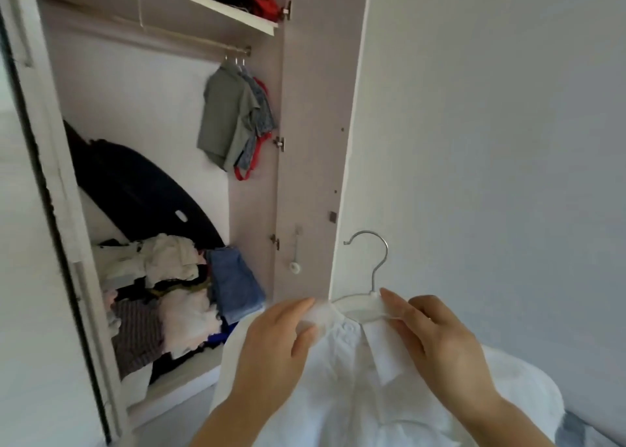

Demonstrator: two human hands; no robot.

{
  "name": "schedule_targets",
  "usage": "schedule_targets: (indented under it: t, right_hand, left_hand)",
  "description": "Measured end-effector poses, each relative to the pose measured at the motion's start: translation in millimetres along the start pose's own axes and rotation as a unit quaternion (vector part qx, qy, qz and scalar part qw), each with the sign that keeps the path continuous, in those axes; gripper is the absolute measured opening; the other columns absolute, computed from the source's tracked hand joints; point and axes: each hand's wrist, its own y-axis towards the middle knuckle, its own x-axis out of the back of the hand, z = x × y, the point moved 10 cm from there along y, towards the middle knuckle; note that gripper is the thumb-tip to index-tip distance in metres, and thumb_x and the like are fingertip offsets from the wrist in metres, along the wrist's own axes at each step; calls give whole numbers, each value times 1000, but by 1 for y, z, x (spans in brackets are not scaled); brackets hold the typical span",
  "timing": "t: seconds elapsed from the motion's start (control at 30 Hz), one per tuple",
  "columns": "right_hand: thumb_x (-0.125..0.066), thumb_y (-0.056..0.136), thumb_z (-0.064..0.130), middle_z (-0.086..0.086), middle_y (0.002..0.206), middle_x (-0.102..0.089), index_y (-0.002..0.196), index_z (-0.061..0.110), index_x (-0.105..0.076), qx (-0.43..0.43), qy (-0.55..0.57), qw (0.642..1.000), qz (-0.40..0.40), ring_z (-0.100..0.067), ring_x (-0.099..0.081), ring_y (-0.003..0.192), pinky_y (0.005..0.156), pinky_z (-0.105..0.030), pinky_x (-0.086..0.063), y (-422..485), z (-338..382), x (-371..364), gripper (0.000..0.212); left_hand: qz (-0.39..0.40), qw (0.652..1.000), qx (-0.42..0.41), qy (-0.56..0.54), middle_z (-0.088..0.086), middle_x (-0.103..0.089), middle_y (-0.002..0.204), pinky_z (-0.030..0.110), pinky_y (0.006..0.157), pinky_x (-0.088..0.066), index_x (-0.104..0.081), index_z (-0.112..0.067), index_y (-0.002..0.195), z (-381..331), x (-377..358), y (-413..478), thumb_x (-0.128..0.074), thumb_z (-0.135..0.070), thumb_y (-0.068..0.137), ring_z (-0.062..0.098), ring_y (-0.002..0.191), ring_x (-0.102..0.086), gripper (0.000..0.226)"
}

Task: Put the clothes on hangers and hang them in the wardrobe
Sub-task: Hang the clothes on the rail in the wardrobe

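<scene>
Step in hand: dressing the hanger, collar stage. My left hand (274,345) pinches the left side of the collar of the white shirt (355,399). My right hand (440,341) grips the right collar flap, fingertips against the hanger (362,306).

The shirt is held low in front of the open wardrobe (305,141), not yet hung. It is thin, soft, matte woven cloth with a buttoned front. The hanger has a white curved bar and a bare metal hook (377,260) standing upright, free.

Next, I judge: settle the shoulders, shift one hand to the hook, and lift to the rail (189,41). That is a thin metal rod, high up. A grey-green shirt (227,117) and others hang bunched at its right end. The space to their left looks free.
</scene>
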Motion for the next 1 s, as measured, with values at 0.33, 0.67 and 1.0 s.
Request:
schedule_targets:
  t: [0.33,0.67,1.0]
  right_hand:
    - [-87,57,6,1,84,-61,115,22,-67,76,48,995,34,-15,-63,62,45,-22,-47,133,9,-151,63]
    - [-69,80,14,1,92,-58,128,28,-55,85,63,992,72,-22,-62,73,50,-32,-47,285,11,-292,52]
    - [-36,94,41,8,111,-45,138,46,-29,111,106,983,101,-15,-51,102,65,-28,-41,431,12,-444,45]
  left_hand:
    - [-57,994,42,81,-24,-37,125,9,102,-9,-48,-26,131,143,3,95,-47,-36,90,-6,115,-29,43]
    - [-83,986,63,129,-12,-38,140,-5,95,3,-39,-25,138,261,7,241,-49,-25,93,1,127,-27,46]
    - [-107,968,94,207,-9,-45,134,17,105,-25,-44,-22,132,376,10,374,-50,-21,91,5,123,-36,42]
